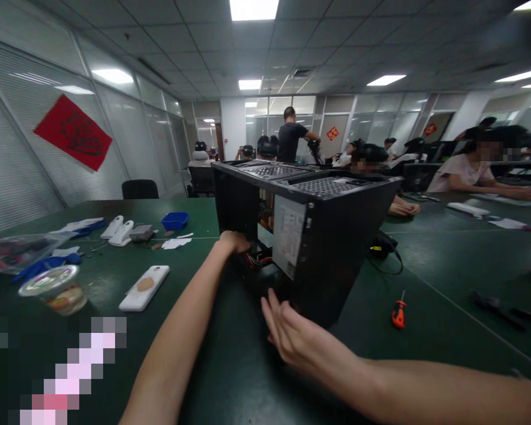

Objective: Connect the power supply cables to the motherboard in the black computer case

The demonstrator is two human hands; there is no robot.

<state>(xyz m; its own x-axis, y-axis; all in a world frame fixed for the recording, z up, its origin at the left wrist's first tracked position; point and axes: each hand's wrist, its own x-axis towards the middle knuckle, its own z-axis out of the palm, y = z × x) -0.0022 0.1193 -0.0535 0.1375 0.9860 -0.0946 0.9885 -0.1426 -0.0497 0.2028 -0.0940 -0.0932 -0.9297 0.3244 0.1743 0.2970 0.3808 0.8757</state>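
A black computer case (349, 248) stands upright on the green table in front of me, its near side uncovered. Inside it I see a silver power supply (288, 233) with a label, and coloured cables (259, 258) beside it. My left hand (235, 241) is at the left part of the case, fingers curled over its lower frame and partly hidden. My right hand (287, 327) is at the near bottom edge, its fingers stretched out and close to or touching the case. An orange and black screwdriver (399, 313) lies to the right.
On the left are a white phone (145, 288), a lidded plastic cup (64, 289), a blue tray (175, 221) and a plastic bag (22, 251). Black parts (498, 307) lie at the right. Another person's hands (403, 206) rest behind the case.
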